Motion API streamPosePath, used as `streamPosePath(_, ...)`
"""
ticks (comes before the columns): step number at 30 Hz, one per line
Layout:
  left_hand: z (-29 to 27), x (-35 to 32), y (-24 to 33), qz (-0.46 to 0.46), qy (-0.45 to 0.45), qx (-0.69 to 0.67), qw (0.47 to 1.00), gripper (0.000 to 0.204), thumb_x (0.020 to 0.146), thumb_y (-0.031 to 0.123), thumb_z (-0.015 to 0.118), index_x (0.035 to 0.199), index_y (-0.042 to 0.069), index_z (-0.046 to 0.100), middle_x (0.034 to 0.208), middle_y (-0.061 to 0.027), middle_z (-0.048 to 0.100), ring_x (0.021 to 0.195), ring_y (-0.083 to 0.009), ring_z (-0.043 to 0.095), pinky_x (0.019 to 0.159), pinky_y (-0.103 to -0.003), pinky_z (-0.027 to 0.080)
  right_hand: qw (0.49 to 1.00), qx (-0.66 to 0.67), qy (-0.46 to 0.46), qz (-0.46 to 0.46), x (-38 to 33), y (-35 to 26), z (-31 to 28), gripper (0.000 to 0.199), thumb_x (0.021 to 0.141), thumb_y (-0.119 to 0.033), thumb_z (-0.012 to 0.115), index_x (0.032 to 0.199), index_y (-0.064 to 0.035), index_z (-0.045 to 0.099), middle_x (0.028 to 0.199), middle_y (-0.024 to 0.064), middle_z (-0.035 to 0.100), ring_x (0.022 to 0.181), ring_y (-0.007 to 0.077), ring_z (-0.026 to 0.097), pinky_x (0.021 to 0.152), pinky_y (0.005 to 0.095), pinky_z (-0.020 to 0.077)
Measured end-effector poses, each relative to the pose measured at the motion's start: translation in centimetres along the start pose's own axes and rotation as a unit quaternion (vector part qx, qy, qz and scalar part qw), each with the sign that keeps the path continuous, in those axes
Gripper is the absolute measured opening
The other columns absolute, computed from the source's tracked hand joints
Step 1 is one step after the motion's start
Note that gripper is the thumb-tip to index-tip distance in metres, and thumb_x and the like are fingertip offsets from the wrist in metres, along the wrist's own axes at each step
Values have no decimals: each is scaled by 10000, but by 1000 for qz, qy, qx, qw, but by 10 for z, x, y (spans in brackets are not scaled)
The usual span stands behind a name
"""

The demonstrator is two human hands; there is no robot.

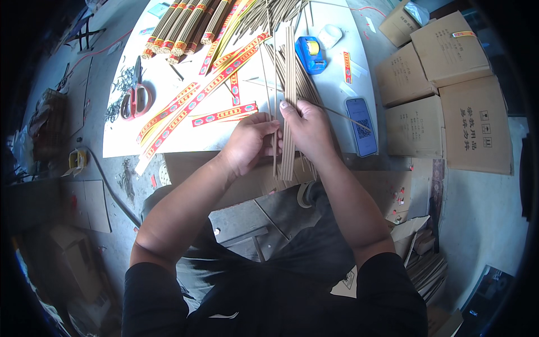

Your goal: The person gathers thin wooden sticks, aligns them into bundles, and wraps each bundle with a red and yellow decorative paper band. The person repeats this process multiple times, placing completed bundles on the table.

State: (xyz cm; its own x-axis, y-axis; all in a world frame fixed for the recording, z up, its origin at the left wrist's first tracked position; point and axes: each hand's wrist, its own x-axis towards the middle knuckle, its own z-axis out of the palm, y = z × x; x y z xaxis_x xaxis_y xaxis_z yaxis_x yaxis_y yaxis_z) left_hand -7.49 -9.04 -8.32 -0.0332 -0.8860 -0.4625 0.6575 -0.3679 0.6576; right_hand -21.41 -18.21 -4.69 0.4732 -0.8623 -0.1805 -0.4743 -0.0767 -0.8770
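Observation:
Near the table's front edge, my left hand (247,145) pinches a long thin brown incense stick (269,67) upright between thumb and fingers. Just to its right, my right hand (310,126) is closed around a small flat bundle of incense sticks (289,62), thumb across its front. The lower ends of the sticks hang past the table edge. Behind the right hand lies a pile of loose incense sticks (307,85), partly hidden by the hand and the held bundle. Red and yellow printed paper strips (224,116) lie to the left of the held sticks.
Banded incense bundles (188,28) lie at the white table's (168,84) far left. Red-handled scissors (136,101) lie at left. A blue tape dispenser (310,55), a white roll (329,37) and a phone (361,126) are at right. Cardboard boxes (474,121) stand beyond the table.

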Motion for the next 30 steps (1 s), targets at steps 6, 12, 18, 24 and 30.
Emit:
streamPosePath(6, 9, 2, -5, 26, -5, 63, 998, 212, 1063, 175, 593, 1168, -6, 626, 1024, -79, 703, 876, -158, 710, 773, -349, 614, 997, -46, 34, -60, 9, 20, 8, 449, 1002, -374, 643, 881, 57, 685, 713, 257, 667, 688, 404, 693, 657, 485, 517)
streamPosePath(12, 5, 5, -8, 2, -19, 3, 1000, 205, 1061, 162, 594, 1170, -9, 624, 1029, -96, 705, 879, -172, 711, 784, -354, 610, 997, -59, 17, -56, 11, 23, 5, 470, 1004, -387, 637, 874, 62, 682, 720, 266, 667, 690, 415, 688, 664, 483, 517)
streamPosePath(18, -1, 3, -5, -7, -13, -53, 998, 210, 1054, 137, 575, 1180, -25, 622, 1076, -133, 699, 967, -220, 711, 890, -368, 581, 999, -21, 7, -24, 12, 23, 7, 479, 1020, -386, 616, 881, 67, 685, 715, 256, 669, 682, 388, 691, 663, 473, 512)
streamPosePath(24, 5, 2, -8, 8, -27, 7, 1000, 198, 1053, 154, 596, 1162, -10, 616, 1036, -121, 711, 918, -213, 733, 827, -365, 622, 998, -47, 19, -35, 8, 18, 10, 482, 1029, -388, 601, 880, 64, 680, 728, 263, 671, 698, 403, 691, 666, 478, 511)
streamPosePath(30, 9, 0, -5, -12, -10, -37, 999, 197, 1054, 148, 586, 1162, -15, 614, 1033, -126, 710, 894, -215, 727, 830, -389, 613, 997, -60, 17, -46, 9, 20, 8, 484, 1039, -381, 584, 866, 64, 670, 728, 274, 664, 715, 430, 690, 670, 489, 509)
